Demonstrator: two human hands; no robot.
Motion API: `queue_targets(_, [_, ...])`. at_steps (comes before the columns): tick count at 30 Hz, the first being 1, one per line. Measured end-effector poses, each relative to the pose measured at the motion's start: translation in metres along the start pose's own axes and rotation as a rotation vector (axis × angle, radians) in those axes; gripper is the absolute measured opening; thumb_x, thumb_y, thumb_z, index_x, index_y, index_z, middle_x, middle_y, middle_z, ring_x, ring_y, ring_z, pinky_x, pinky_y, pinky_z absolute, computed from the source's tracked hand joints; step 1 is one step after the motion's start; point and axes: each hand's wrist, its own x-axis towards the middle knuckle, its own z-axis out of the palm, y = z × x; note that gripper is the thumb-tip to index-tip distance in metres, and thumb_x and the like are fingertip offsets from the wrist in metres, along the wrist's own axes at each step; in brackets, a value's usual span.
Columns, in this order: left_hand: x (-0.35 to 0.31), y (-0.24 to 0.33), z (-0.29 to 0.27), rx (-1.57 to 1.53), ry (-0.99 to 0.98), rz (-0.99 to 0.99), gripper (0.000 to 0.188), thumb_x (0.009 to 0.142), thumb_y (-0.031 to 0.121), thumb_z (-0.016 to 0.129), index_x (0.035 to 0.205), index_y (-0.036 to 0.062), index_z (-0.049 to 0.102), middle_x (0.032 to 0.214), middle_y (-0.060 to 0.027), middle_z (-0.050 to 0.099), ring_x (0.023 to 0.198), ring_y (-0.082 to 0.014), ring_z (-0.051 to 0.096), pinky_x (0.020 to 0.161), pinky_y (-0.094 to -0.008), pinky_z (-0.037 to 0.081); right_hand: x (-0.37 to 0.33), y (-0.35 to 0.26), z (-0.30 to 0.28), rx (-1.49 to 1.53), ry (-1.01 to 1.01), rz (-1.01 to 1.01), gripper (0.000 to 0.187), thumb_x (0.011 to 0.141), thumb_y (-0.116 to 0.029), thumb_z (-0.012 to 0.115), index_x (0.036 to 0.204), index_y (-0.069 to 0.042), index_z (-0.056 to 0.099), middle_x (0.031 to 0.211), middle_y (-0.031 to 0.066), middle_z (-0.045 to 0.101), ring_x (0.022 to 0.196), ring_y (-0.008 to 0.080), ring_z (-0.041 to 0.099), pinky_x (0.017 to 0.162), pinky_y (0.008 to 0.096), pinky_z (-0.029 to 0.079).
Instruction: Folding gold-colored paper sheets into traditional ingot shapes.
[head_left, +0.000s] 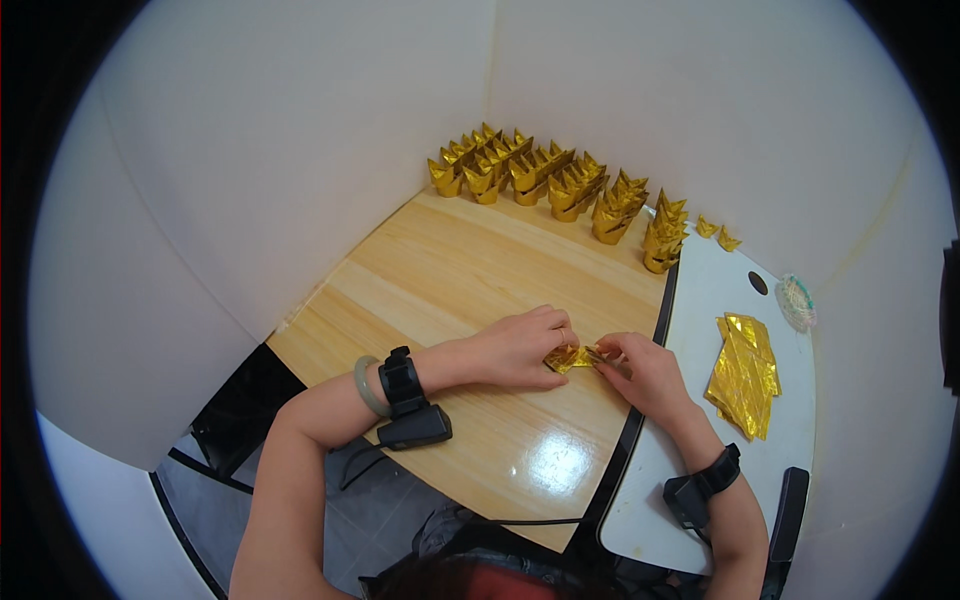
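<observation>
Over the wooden tabletop, a small folded piece of gold foil paper is held between my two hands. My left hand pinches its left end, with the fingertips partly hidden behind the hand. At the other end, my right hand has its thumb and fingers closed on the foil. A stack of flat gold foil sheets lies on the white table to the right. At the back, several rows of folded gold foil ingots stand nested together, pointed ends up.
The wooden table meets the white table at a dark edge. Two loose foil pieces and a small round woven-looking item sit along the right wall. A black cable runs by the front edge. Walls enclose the back.
</observation>
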Motion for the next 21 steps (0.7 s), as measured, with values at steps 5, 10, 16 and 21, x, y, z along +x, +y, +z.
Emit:
queue_targets(5, [0.0003, -0.0045, 0.0045, -0.015, 0.017, -0.026, 0.032, 0.074, 0.017, 0.066, 0.101, 0.0027, 0.059, 0.096, -0.0122, 0.055, 0.094, -0.0299, 0.052, 0.081, -0.0365, 0.045, -0.0008, 0.0043, 0.0022, 0.025, -0.024, 0.019, 0.018, 0.075, -0.009, 0.068, 0.090, -0.009, 0.059, 0.085, 0.0057, 0.061, 0.078, 0.0239, 0.061, 0.063, 0.0329, 0.051])
queue_targets(10, [0.0019, -0.0093, 0.0080, -0.114, 0.119, -0.119, 0.025, 0.076, 0.008, 0.061, 0.101, 0.0038, 0.060, 0.091, -0.0114, 0.058, 0.091, -0.0296, 0.055, 0.079, -0.0358, 0.046, 0.0005, 0.0036, 0.0007, -0.019, -0.013, -0.075, 0.015, 0.075, -0.008, 0.067, 0.089, -0.008, 0.061, 0.086, 0.0063, 0.061, 0.078, 0.0232, 0.061, 0.064, 0.0330, 0.051])
queue_targets(16, [0.0008, -0.0097, 0.0029, -0.105, 0.030, -0.072, 0.023, 0.075, 0.006, 0.060, 0.098, 0.0057, 0.062, 0.091, -0.0090, 0.058, 0.090, -0.0270, 0.055, 0.079, -0.0348, 0.046, 0.0014, 0.0039, 0.0017, 0.015, 0.018, -0.120, 0.012, 0.075, -0.010, 0.068, 0.087, -0.007, 0.065, 0.084, 0.0065, 0.060, 0.077, 0.0235, 0.060, 0.065, 0.0328, 0.051])
queue_targets(21, [-0.0002, -0.0092, 0.0034, -0.075, 0.031, 0.008, 0.019, 0.076, 0.008, 0.061, 0.095, 0.0063, 0.063, 0.093, -0.0074, 0.057, 0.091, -0.0262, 0.054, 0.080, -0.0352, 0.045, 0.0008, 0.0042, 0.0043, 0.079, -0.003, 0.006, 0.013, 0.077, -0.011, 0.069, 0.088, -0.006, 0.065, 0.081, 0.0071, 0.059, 0.075, 0.0237, 0.060, 0.064, 0.0320, 0.050])
